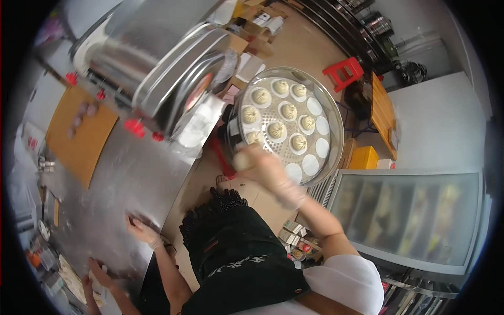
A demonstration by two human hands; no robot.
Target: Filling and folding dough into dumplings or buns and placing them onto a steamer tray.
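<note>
My right hand (269, 173), in a clear glove and blurred, reaches over the near edge of a round metal steamer tray (269, 147). Its fingers close around a pale, round dough bun (242, 160). Pleated buns, such as the one in the middle (289, 112), sit on paper rounds on the perforated tray. Bare paper rounds (323, 148) line its right side. My left hand (145, 234), also gloved, is over the near edge of a steel worktable (138, 173), fingers apart and nothing visible in them.
A co-worker's hands (98, 275) handle something white beside a strip of dough (73, 275). A dough roller machine (130, 71) with red knobs stands on the worktable, near a brown board (78, 138) bearing small dough pieces. At right are a glass-topped freezer (405, 220) and a red stool (343, 74).
</note>
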